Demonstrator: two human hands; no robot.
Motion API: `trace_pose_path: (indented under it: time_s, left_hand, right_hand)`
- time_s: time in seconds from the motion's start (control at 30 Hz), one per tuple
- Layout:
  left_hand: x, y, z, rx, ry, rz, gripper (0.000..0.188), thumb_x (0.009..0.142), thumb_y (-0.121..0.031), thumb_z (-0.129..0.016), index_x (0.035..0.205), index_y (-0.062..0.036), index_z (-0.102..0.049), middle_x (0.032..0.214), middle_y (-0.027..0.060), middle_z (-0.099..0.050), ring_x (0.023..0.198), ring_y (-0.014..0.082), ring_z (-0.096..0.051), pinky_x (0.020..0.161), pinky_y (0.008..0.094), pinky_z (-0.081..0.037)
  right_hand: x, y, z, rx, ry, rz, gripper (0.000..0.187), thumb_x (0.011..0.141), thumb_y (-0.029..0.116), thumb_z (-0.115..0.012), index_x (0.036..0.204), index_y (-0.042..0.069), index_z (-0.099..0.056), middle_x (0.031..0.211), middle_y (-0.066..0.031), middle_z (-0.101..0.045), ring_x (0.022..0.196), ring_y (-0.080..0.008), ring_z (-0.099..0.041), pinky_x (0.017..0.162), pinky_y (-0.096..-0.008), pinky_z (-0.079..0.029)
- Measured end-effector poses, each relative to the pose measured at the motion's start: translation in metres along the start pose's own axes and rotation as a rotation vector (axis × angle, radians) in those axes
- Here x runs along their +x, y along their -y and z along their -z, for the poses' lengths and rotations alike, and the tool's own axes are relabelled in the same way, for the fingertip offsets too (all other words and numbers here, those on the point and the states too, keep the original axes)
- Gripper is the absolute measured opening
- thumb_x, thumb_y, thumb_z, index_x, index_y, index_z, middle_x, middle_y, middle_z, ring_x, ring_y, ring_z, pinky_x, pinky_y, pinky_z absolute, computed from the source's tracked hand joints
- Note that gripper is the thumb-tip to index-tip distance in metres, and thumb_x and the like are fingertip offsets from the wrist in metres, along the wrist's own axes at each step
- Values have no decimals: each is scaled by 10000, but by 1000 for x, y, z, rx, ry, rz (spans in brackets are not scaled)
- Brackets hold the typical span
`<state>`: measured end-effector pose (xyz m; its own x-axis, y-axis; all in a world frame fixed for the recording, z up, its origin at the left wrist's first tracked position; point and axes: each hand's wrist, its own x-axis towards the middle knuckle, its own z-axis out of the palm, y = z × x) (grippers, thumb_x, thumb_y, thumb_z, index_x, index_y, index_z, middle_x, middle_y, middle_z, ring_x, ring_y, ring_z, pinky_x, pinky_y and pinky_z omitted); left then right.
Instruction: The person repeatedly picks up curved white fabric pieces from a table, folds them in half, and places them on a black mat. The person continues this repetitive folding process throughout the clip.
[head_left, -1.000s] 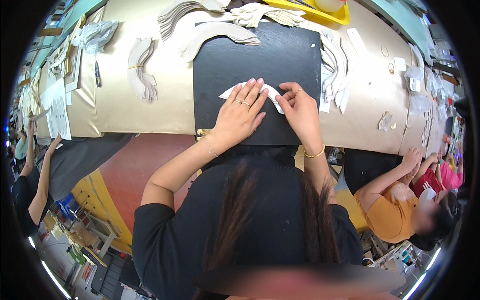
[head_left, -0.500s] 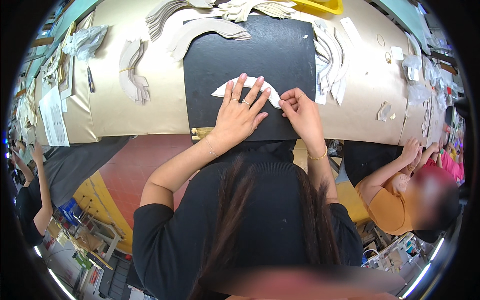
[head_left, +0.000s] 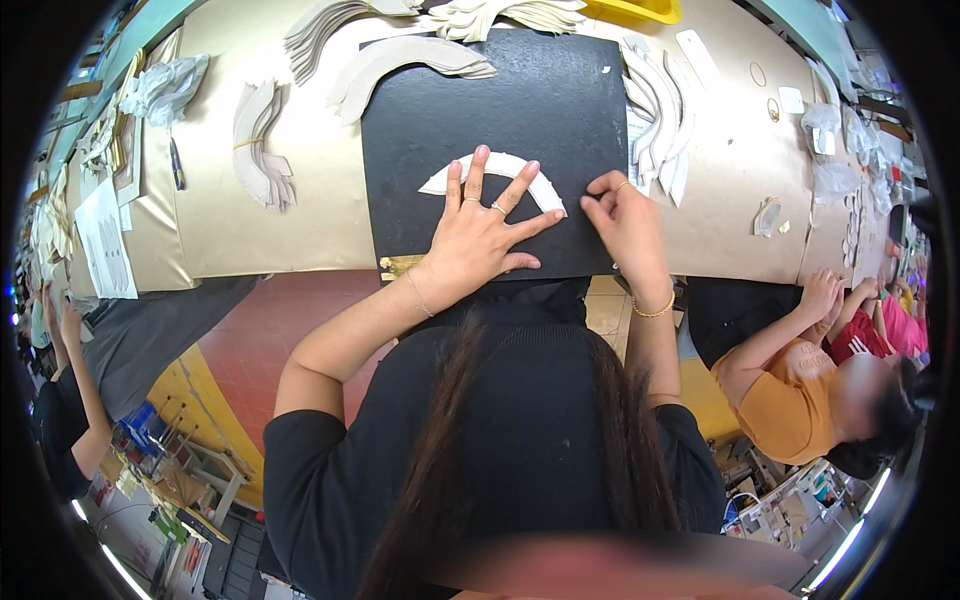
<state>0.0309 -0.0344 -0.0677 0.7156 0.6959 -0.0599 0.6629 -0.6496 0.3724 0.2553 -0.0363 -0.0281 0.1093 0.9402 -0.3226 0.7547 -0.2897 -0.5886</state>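
A white, curved strip [head_left: 543, 190] lies arched on the black board [head_left: 570, 100] in front of me. My left hand [head_left: 475, 238] rests over it, fingers spread, with several fingertips on the strip and the index fingertip at its right end. Just right of that end, my right hand [head_left: 630, 225] is apart from the strip above the board. Its thumb and index finger are pinched; whether something small is between them is too fine to see.
Grey curved pieces [head_left: 400, 55] lie at the board's far left corner. More curved strips [head_left: 655, 110] are stacked along its right edge. A banded bundle [head_left: 258, 150] lies to the left, and a yellow tray [head_left: 640, 8] stands at the far side. A person in orange [head_left: 780, 410] sits to my right.
My right hand has pulled away rightward from the strip's right end. My left index finger has spread out onto that end.
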Motion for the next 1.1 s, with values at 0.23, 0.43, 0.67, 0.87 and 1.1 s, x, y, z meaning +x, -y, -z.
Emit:
trace_pose_path:
  time_s: [0.23,0.43,0.67,0.87,1.1]
  left_hand:
    - [-5,4,2,-156,-139,11,697,882,-460,-702,1513,-313,-445,1658,144,-233,1497,535,-102,1153,720,-115]
    - [-17,20,-3,-26,-242,176,639,972,-312,-609,1533,-94,-392,1612,155,-334,1512,342,-258,1210,553,-196]
    - [-58,23,19,31,-74,357,717,956,-455,-607,1536,-95,-387,1596,161,-355,1476,311,-334,1192,513,-263]
    - [-58,68,46,35,-321,296,392,906,-261,-709,1236,-55,-665,1475,219,-469,1370,396,-434,1110,496,-362]
    - [26,131,38,79,-726,476,466,887,-192,-714,1308,-27,-601,1405,202,-530,1297,391,-489,1064,495,-396]
  right_hand:
    - [13,11,-23,-89,-290,484,266,903,87,-672,1167,55,-668,1137,-124,-672,1046,-284,-656,917,-392,-494]
    - [15,20,-73,-419,-142,613,617,973,372,-585,1531,165,-422,1637,-8,-318,1528,-247,-232,1228,-541,-95]
    - [17,19,-79,-496,-108,593,672,968,467,-559,1557,193,-386,1651,27,-290,1542,-229,-190,1232,-553,-58]
    - [21,32,-59,-185,-194,551,548,842,319,-763,1329,114,-618,1427,-95,-519,1354,-308,-445,1131,-498,-310]
    - [21,48,-54,-189,-158,402,272,799,159,-790,1009,93,-631,1000,-65,-595,984,-275,-563,874,-415,-401]
